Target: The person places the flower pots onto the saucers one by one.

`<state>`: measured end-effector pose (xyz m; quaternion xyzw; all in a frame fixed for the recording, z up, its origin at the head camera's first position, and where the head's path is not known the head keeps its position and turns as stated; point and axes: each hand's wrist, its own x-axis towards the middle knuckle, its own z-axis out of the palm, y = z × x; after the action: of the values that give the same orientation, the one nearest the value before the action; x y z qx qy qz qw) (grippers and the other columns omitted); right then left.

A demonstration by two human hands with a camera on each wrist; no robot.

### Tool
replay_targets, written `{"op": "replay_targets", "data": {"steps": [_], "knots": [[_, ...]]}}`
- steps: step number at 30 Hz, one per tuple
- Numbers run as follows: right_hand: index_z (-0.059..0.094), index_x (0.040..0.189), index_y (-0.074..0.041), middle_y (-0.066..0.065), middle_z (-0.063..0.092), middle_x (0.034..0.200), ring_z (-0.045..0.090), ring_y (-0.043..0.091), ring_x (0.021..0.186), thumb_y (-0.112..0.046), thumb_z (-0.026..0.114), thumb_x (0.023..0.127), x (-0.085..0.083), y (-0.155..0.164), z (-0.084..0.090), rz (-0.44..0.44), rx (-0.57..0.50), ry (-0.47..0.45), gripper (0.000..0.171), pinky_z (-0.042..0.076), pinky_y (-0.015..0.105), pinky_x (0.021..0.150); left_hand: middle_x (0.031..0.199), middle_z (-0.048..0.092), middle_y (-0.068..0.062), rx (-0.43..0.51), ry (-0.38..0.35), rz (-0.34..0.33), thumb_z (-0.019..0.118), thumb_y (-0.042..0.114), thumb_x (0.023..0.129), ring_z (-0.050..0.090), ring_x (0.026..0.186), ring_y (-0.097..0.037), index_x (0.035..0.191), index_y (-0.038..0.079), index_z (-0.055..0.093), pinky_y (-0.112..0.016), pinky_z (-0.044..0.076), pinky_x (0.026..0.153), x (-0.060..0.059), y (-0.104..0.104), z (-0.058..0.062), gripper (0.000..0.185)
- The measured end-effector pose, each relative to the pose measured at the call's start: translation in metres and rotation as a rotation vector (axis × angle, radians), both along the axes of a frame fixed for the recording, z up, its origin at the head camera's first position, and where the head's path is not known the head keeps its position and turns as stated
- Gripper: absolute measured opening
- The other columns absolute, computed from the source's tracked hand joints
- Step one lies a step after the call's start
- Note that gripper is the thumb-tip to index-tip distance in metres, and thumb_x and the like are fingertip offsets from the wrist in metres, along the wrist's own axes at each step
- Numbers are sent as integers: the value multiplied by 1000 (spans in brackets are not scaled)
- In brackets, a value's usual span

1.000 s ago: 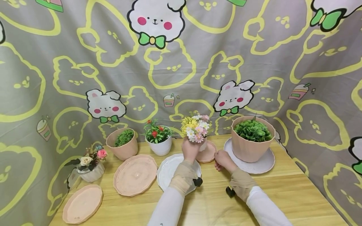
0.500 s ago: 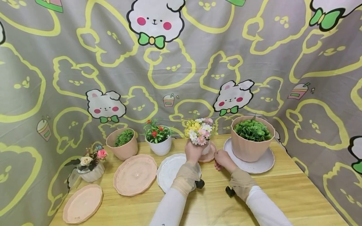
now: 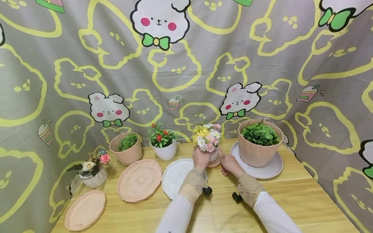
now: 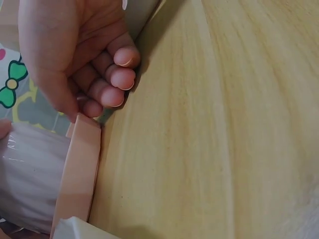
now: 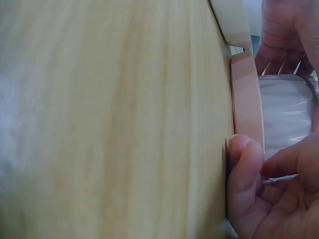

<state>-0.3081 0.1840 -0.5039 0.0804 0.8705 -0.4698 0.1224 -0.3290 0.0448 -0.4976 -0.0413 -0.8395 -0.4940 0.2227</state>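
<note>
My left hand grips a small whitish flowerpot of yellow, white and pink artificial daisies. The pot stands over a small pink saucer, mostly hidden behind the hand in the head view. In the right wrist view, the pot's smooth grey-looking side rises just inside the saucer's rim, with left-hand fingers behind it. My right hand pinches the saucer's edge between thumb and curled fingers. The left wrist view shows that hand at the rim too.
Right of the hands, a large pink pot of green leaves stands on a white saucer. A white saucer lies under the left forearm. Leftward are pink saucers, a red-flowered pot, a pink pot and a rose pot.
My left hand has moved the daisy pot slightly right and down, closer over the pink saucer. The right hand stays at the saucer's edge.
</note>
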Motion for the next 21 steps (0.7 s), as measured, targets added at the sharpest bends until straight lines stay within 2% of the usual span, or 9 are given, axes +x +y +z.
{"op": "replay_targets", "data": {"steps": [5,10,16,21], "knots": [[53,70,0,7,57,51,56,13,38,-14,32,99,-1,-1,0,-14,10,3,38,54,30,42,117,68,-12,-101,40,15,87,35,67,60,109,-34,124,6,62,-45,52,94,3,0,-1,69],[52,70,-1,7,57,50,56,13,38,-14,32,99,-2,-1,-1,-12,9,0,38,54,30,42,121,67,-12,-178,45,17,86,35,67,58,113,-34,126,5,61,-45,49,98,3,0,0,70],[52,70,-2,7,57,51,56,13,39,-15,33,100,-2,-1,-2,-15,19,-2,38,54,30,43,125,66,-12,-256,4,-10,84,36,70,57,118,-32,128,4,59,-44,43,104,4,0,5,71],[52,72,-2,8,58,51,57,14,39,-14,32,99,-1,0,0,-13,6,-10,36,54,31,43,127,64,-13,-212,-79,-36,84,34,71,55,119,-34,130,4,58,-44,44,103,5,-1,11,71]]}}
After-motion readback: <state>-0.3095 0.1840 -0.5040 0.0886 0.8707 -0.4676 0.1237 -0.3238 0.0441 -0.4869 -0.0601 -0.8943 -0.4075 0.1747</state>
